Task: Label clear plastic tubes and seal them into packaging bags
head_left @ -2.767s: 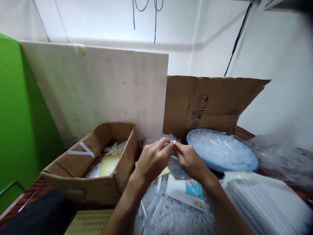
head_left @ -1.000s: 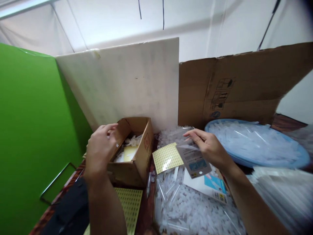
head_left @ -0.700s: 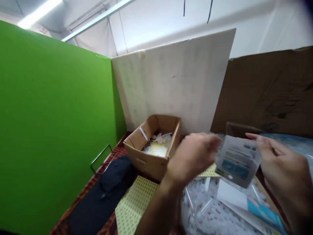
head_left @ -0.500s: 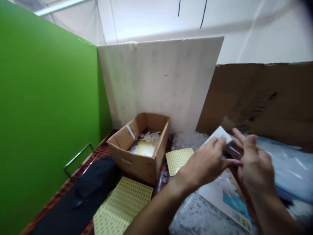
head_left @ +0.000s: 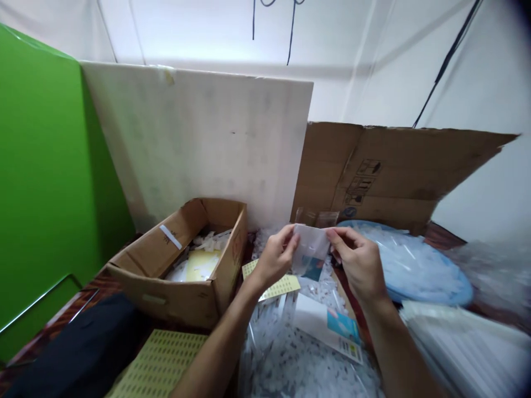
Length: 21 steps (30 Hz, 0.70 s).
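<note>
"Where's the packet (head_left: 310,250)?"
"Between the left hand (head_left: 276,254) and right hand (head_left: 362,264), each pinching an upper corner."
"Readable print?"
"Too small; the brown cardboard (head_left: 398,171) shows umbrella and arrow symbols."

Green panel (head_left: 41,182) upright along left edge of tabletop (head_left: 68,310). White board (head_left: 199,143) upright along back edge, brown cardboard sheet (head_left: 398,166) with printed symbols just right of it. Open cardboard box (head_left: 178,304) toward back left corner, white scraps (head_left: 211,241) and yellow sheet (head_left: 201,265) inside. Black cloth (head_left: 78,348) by left edge, near front. Crumpled clear plastic (head_left: 493,271) toward right edge. Dark cable (head_left: 450,61) hanging against white wall (head_left: 477,94).
</note>
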Available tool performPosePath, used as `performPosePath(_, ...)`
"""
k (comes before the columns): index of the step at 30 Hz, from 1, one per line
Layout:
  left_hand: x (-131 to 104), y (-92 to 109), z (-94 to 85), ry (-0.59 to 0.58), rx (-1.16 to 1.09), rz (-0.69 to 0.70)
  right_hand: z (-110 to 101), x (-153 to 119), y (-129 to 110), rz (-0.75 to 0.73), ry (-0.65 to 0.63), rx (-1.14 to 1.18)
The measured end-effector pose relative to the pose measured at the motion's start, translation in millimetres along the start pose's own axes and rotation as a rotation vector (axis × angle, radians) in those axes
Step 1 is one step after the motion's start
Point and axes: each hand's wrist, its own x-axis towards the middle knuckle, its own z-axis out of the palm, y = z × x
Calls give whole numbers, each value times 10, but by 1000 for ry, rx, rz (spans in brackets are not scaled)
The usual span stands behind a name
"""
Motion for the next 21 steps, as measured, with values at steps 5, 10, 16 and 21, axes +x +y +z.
performPosePath(5,5,42,72,283,128,-13,-9,-15,-88,-12,24,-3)
performPosePath(10,-1,73,114,439,-90,-102,-27,-4,-106,-2,-26,105)
performPosePath(16,25,119,83,327,-226,88,-101,52,-108,-182,-45,175)
performPosePath(21,17,167,42,277,-278,219,-171,78,-108,-209,-114,314)
